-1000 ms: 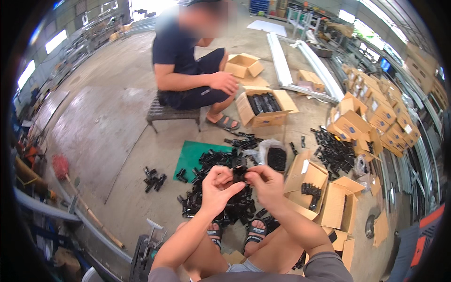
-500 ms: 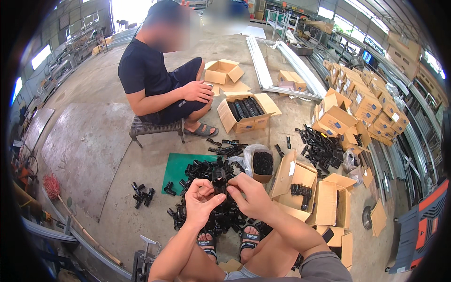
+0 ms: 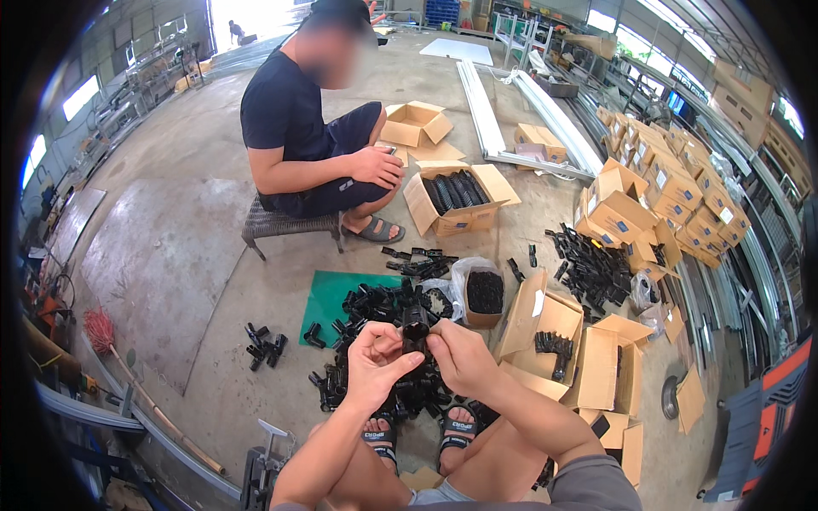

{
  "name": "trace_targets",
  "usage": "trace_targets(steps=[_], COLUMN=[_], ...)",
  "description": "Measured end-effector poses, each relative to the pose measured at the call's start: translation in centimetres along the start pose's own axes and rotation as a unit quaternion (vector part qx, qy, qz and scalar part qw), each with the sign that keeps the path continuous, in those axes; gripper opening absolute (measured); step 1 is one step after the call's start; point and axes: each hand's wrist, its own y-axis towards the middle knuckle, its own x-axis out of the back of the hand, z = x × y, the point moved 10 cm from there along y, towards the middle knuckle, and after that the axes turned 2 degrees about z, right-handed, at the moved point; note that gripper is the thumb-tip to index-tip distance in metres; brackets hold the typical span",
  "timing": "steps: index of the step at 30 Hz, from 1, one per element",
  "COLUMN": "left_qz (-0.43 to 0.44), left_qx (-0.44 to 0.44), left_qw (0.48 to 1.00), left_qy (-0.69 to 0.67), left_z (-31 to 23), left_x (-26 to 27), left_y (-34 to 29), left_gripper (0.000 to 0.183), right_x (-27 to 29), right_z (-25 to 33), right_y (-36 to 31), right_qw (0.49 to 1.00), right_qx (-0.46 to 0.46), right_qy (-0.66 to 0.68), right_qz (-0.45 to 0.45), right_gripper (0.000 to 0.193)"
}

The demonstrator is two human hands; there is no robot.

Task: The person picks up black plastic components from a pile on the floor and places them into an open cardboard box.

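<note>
Both my hands are raised over a heap of black plastic fittings, with a black tubular fitting between them, its open round end turned up toward me. My left hand grips its left side, thumb stretched across below the opening and fingers curled. On the right side, the thumb and fingers of my right hand pinch the same piece. My fingers hide its lower part. Beneath the heap lies a green mat, and several loose fittings are on the floor left of it.
A person sits on a low woven stool ahead, hands at the knee. Open cartons of black parts stand ahead and to my right. Another black pile lies farther right, before stacked boxes. A broom lies left.
My view has shifted slightly, so the surroundings sit a little farther right. Both hands still hold the fitting, with the right thumb now closer against its side.
</note>
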Motion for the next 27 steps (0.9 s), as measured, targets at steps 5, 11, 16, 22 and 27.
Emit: trace_targets(steps=[5,11,16,22,27], left_qz=[0.013,0.001,0.001,0.004,-0.008], left_qx=[0.004,0.018,0.020,0.027,0.033], left_qw=[1.000,1.000,1.000,1.000,0.999], left_qy=[-0.006,-0.001,-0.012,-0.011,-0.010], left_z=[0.1,0.2,0.2,0.4,0.5], left_x=[-0.5,-0.2,-0.4,-0.3,-0.2], left_y=[-0.2,0.0,0.0,-0.1,0.2], left_gripper=[0.042,0.041,0.040,0.039,0.038], right_x=[0.7,0.1,1.4,1.2,1.9], right_z=[0.1,0.0,0.9,-0.7,1.2], right_y=[-0.3,-0.1,0.0,-0.4,-0.1], right_qw=[1.000,0.991,0.996,0.993,0.993], right_qx=[0.006,0.069,0.050,0.061,0.071], right_qy=[-0.004,-0.100,0.004,-0.053,0.005], right_qz=[-0.021,-0.048,-0.080,-0.081,-0.095], right_gripper=[0.013,0.014,0.012,0.009,0.010])
